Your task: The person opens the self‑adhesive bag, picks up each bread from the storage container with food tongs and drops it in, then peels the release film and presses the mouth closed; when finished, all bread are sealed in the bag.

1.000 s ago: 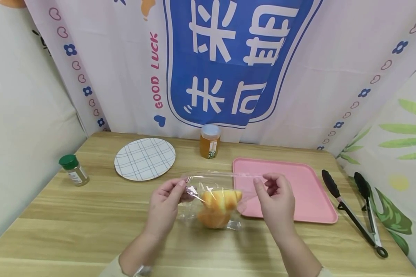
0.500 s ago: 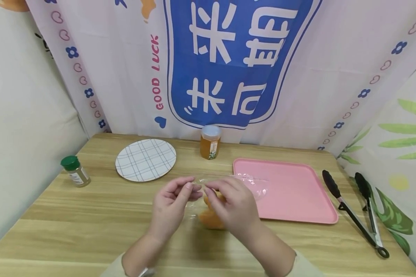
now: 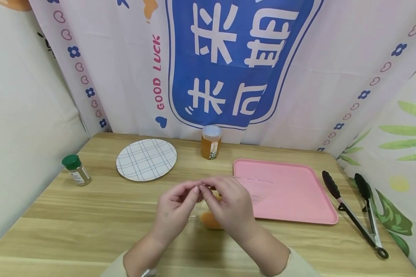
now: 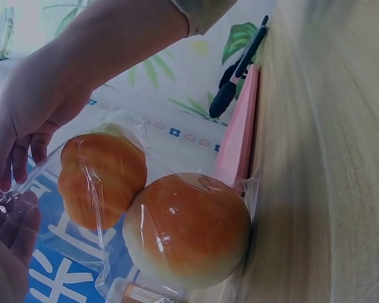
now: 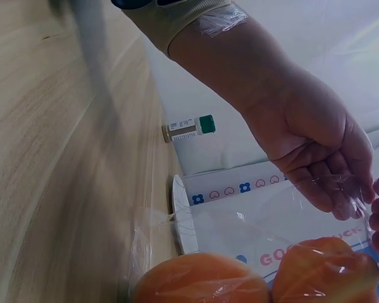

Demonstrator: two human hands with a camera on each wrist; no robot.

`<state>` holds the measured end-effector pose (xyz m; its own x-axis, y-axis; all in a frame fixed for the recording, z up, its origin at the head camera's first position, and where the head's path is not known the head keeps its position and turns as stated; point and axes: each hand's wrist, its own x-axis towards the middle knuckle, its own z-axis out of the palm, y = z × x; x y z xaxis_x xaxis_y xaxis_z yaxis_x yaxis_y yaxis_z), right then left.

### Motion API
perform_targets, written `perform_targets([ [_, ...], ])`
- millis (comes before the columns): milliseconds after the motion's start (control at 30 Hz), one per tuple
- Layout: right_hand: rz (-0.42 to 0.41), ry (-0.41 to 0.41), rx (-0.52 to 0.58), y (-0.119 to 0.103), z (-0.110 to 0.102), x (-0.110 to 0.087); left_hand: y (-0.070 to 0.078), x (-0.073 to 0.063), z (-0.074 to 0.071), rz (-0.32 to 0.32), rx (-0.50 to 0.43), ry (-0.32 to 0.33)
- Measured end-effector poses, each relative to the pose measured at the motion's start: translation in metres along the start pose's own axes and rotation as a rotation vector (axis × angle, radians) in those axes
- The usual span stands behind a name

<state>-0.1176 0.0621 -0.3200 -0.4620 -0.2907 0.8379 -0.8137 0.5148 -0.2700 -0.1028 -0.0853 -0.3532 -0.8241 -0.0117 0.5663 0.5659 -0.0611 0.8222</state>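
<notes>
Both hands meet over a clear plastic bag (image 4: 63,243) at the table's front middle. My left hand (image 3: 175,211) pinches the bag's opening edge at its left corner. The right hand (image 3: 234,211) pinches the same edge, its fingertips right at the left hand's. Inside the bag are a round bun (image 4: 186,230) and a ridged, croissant-like roll (image 4: 103,180), side by side in the left wrist view. In the head view the right hand hides most of the roll and part of the bun. The bag's loose upper edge spreads rightward over the pink tray (image 3: 308,200).
A checked plate (image 3: 146,159) lies at the back left, with a green-capped spice jar (image 3: 77,170) left of it. Behind the hands stands an amber jar (image 3: 210,143) with a pale lid. Black-handled tongs (image 3: 358,219) lie spread at the right edge, beside the tray.
The right hand has moved left from the bag's right corner to meet the left hand. The bag's edge, stretched between the hands before, is now gathered at the left.
</notes>
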Motion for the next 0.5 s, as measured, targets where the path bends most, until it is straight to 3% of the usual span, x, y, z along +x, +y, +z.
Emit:
perform_targets([
  [267, -0.02, -0.017, -0.022, 0.001, 0.0006, 0.0001, 0.0003, 0.0003, -0.0006, 0.015, 0.011, -0.013],
  [500, -0.052, -0.006, -0.042, 0.0029, 0.0014, 0.0002, 0.0009, -0.0006, -0.0002, 0.027, 0.104, -0.009],
])
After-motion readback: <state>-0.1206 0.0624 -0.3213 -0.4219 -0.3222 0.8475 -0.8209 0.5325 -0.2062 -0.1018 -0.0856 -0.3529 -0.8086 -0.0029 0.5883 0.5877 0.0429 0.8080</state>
